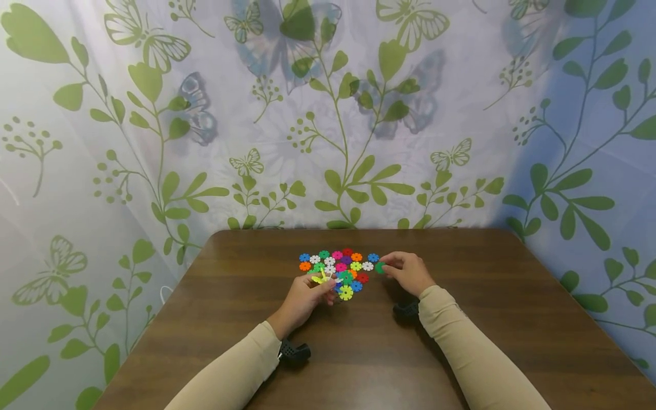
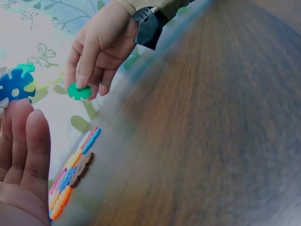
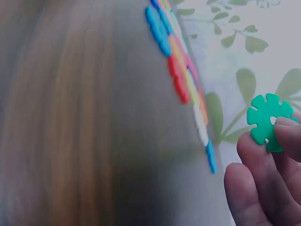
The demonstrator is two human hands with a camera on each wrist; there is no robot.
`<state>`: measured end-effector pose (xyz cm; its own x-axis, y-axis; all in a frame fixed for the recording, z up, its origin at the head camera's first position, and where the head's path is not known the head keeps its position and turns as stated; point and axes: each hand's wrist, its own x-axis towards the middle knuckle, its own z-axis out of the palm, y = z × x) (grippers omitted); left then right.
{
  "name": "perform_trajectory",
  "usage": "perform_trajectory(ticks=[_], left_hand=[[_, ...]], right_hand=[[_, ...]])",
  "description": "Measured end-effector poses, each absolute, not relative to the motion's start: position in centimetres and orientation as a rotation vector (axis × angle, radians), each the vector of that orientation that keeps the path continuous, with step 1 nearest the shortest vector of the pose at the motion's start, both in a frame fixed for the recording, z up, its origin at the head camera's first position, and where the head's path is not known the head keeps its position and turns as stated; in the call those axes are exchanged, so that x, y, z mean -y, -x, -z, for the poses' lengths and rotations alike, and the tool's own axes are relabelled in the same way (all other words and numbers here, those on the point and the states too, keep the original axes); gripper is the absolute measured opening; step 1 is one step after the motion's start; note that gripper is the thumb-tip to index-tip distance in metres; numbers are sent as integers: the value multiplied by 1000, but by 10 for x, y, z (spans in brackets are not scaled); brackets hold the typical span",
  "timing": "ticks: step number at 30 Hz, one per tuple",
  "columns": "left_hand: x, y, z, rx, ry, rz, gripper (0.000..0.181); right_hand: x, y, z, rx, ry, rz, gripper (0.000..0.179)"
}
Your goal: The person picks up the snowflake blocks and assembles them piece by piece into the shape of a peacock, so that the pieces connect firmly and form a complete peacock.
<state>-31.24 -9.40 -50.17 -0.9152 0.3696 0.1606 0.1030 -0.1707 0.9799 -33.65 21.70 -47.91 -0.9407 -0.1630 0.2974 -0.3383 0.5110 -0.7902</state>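
Between the thumb and fingers of my right hand (image 1: pixel 412 274) is a green notched disc (image 3: pixel 263 117), flat and flower-shaped with a hole in its middle. It is held up over the table at the right end of the other discs. My left hand (image 1: pixel 303 299) holds a small joined cluster of interlocking discs (image 1: pixel 323 279), with yellow and white parts showing in the head view. In the left wrist view, a blue disc (image 2: pixel 16 87) of that cluster stands above the fingertips, with green and yellow pieces beside it. The thumb and part of the cluster are out of that view.
Many loose notched discs lie flat on the brown wooden table (image 1: pixel 348 364) beyond and between the hands, among them a red disc (image 1: pixel 363 278) and a white disc (image 1: pixel 368 266). A patterned curtain (image 1: pixel 287 188) hangs behind the table's far edge. Black devices are strapped at both wrists.
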Motion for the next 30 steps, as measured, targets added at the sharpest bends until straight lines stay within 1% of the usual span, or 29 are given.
perform_trajectory(ticks=[5, 11, 15, 23, 30], left_hand=[[95, 312, 501, -1927, -567, -2167, 42], [94, 312, 501, -2029, -591, -2085, 30], [94, 312, 500, -2088, -621, -2021, 24], [93, 313, 501, -2194, -705, -1932, 23], [94, 311, 500, -2196, -709, -1908, 20]], right_hand=[[-206, 331, 470, 2478, -485, -1532, 18], [-186, 323, 460, 2336, -602, -1774, 22], [-172, 316, 455, 2321, -677, -1798, 23], [-155, 306, 449, 2320, -826, -1777, 20], [-151, 301, 449, 2348, -849, -1834, 17]])
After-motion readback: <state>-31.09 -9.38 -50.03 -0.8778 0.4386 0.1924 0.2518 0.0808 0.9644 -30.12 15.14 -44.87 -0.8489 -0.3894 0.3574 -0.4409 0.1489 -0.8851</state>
